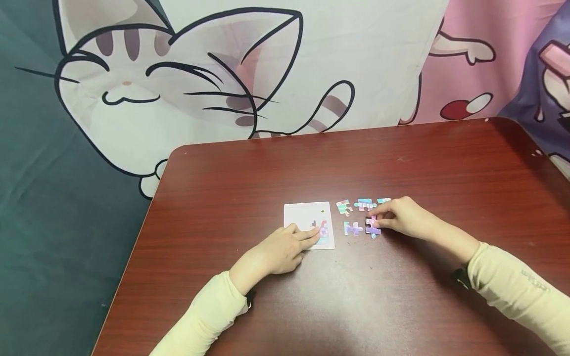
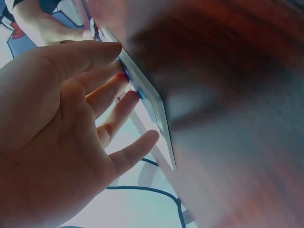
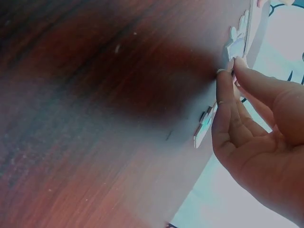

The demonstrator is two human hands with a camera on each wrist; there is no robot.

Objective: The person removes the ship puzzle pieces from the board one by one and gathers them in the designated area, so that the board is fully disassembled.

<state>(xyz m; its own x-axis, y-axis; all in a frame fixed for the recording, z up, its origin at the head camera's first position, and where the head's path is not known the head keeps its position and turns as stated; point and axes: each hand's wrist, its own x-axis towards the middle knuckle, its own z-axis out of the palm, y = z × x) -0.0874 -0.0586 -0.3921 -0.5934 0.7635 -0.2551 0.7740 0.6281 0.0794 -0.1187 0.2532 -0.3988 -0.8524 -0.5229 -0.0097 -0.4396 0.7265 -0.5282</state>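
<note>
**Your right hand (image 1: pixel 411 217) pinches a jigsaw piece (image 1: pixel 373 231) near the picture card (image 1: pixel 300 212)**

In the head view, your left hand (image 1: pixel 278 252) rests its fingers on the white picture card, which lies flat on the table (image 1: pixel 285 173). Right of it, your right hand holds the pink-and-purple jigsaw piece in a narrow grip; the other pieces (image 1: pixel 365 203) lie close by, one partly covered by your fingers.

In the left wrist view, your left grip is wide, fingers spread, fingertips at the card's printed face.

In the right wrist view, your thumb and fingertips meet around the piece, mostly hiding it.
</note>
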